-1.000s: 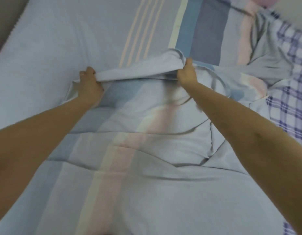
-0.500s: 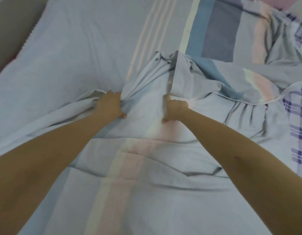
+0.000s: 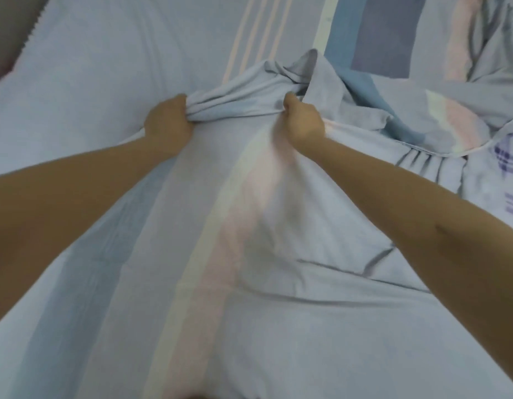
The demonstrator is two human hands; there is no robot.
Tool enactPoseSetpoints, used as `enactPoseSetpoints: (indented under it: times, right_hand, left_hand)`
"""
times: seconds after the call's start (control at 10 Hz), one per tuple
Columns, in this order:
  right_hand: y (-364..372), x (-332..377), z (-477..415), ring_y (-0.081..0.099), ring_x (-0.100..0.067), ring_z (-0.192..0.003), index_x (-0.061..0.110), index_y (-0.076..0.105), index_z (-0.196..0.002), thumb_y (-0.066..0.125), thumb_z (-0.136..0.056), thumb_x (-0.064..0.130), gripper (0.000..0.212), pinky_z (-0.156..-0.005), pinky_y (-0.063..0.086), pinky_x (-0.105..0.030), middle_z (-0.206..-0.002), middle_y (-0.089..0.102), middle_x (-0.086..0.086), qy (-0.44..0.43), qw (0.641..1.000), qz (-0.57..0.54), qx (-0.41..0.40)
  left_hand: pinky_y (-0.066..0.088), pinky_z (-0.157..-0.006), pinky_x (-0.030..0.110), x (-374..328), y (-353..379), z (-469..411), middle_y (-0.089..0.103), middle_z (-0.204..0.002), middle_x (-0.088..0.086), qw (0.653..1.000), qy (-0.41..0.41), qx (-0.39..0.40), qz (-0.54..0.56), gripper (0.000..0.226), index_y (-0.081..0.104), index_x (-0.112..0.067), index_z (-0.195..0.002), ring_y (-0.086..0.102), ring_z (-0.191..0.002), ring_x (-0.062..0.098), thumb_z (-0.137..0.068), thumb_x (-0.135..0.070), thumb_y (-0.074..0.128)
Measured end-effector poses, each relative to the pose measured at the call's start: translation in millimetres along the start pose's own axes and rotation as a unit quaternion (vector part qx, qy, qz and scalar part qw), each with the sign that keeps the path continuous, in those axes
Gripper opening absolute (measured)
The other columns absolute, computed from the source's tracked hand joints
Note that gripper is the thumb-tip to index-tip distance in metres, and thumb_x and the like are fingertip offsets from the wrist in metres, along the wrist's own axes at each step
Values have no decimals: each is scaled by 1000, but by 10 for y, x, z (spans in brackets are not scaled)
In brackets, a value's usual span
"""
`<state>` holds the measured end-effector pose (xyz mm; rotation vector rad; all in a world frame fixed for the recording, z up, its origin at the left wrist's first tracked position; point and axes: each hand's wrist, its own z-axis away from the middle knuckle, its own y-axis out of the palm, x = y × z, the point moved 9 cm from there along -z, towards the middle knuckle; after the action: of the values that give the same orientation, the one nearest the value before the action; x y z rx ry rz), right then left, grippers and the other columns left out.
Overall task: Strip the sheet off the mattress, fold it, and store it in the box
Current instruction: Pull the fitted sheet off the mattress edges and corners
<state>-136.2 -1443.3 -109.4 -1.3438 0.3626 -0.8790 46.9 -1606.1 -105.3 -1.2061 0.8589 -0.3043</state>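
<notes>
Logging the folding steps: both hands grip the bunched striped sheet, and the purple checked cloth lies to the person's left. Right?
One detail is wrong. The left hand and right hand both grip the bunched striped sheet, but the purple checked cloth lies to the person's right, as the head view shows.

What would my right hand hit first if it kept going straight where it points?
Likely the bunched sheet that the right hand grips, heaped just beyond its knuckles; depth is unclear.
</notes>
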Motion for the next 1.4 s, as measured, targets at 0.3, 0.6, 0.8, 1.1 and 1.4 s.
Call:
enactPoseSetpoints:
  times: [0.3, 0.6, 0.8, 1.1, 1.4]
  right_hand:
    - [2, 408, -383, 43, -16, -87, 22, 35, -102, 37, -98, 16, 7, -76, 34, -27, -96, 47, -5, 30, 982, -181, -31]
    - [400, 476, -594, 42, -15, -90, 15, 39, -97, 41, -97, 14, 2, -75, 30, -25, -97, 46, -5, 3, 968, -249, 16]
    - [853, 455, 318, 2, -16, -147, 24, 9, -152, 41, -99, 28, 62, -115, 5, -52, -160, -2, 5, -118, 985, -46, 114]
    - [211, -1266, 1726, 44, -27, -127, 11, 41, -138, 49, -89, 12, 49, -107, 34, -44, -139, 49, -10, -83, 992, -65, -66]
    - [-136, -2864, 1724, 40, -34, -127, 18, 13, -152, 59, -89, 13, 77, -95, 40, -44, -146, 27, -14, 260, 962, -75, -42]
  left_hand:
    - [33, -100, 44, 330, 102, -83, 37, -135, 24, 989, -108, 100, 18, 92, 32, -4, -135, 38, -127, 37, -66, -35, 84]
    - [30, -102, 51, 662, 278, -225, 38, -130, 29, 984, -139, 78, -75, 86, 34, 5, -126, 35, -125, 46, -67, -32, 83]
    - [22, -109, 51, 558, 243, -93, 18, -147, 31, 982, -173, -9, -80, 79, 20, 2, -142, 23, -133, 49, -84, -22, 68]
    - [-7, -106, 66, -435, 1184, 1177, -21, -156, 10, 980, -142, 140, 3, 124, -17, -15, -148, -20, -142, 32, -70, -66, 65]
    - [-8, -99, 73, -1220, 1583, 1107, -44, -144, 14, 916, -209, 342, 12, 167, -38, -21, -138, -37, -133, 37, -31, -77, 77]
